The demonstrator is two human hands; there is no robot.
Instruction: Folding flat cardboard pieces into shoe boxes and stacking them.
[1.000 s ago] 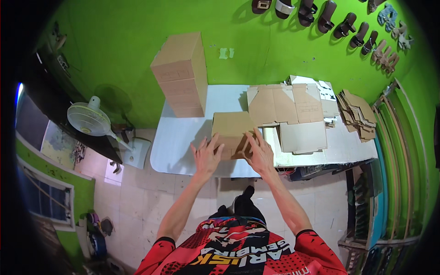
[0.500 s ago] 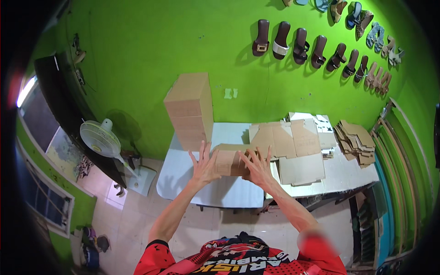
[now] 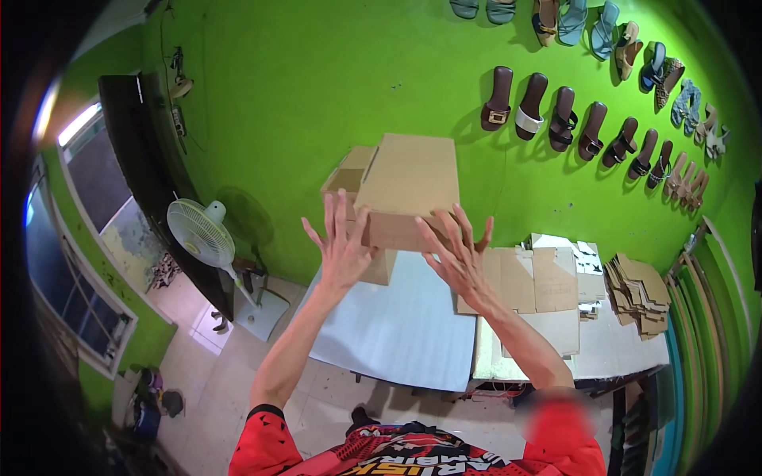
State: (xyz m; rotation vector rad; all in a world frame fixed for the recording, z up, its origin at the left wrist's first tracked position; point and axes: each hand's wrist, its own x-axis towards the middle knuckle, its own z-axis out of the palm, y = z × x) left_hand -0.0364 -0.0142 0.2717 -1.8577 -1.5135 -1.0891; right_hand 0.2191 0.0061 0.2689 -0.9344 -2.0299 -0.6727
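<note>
A brown cardboard box (image 3: 409, 176) is raised above the table, its broad face turned up toward me. My left hand (image 3: 344, 255) presses its near left corner, thumb low and fingers spread. At the near right corner, my right hand (image 3: 462, 260) grips the same box with spread fingers. Behind and to the left rises a stack of brown cardboard boxes (image 3: 344, 171), partly hidden by the lifted box and my left hand. The stack stands at the back of the white table (image 3: 381, 333).
Flattened cardboard pieces (image 3: 552, 282) lie on the table's right part, with a pile of cut cardboard (image 3: 639, 293) beyond them. A fan (image 3: 200, 230) stands at the left. Sandals (image 3: 563, 119) hang in rows on the green wall.
The box has gone up from the tabletop, and both hands have risen with it toward the stack. It now covers part of the stack. The view has also shifted.
</note>
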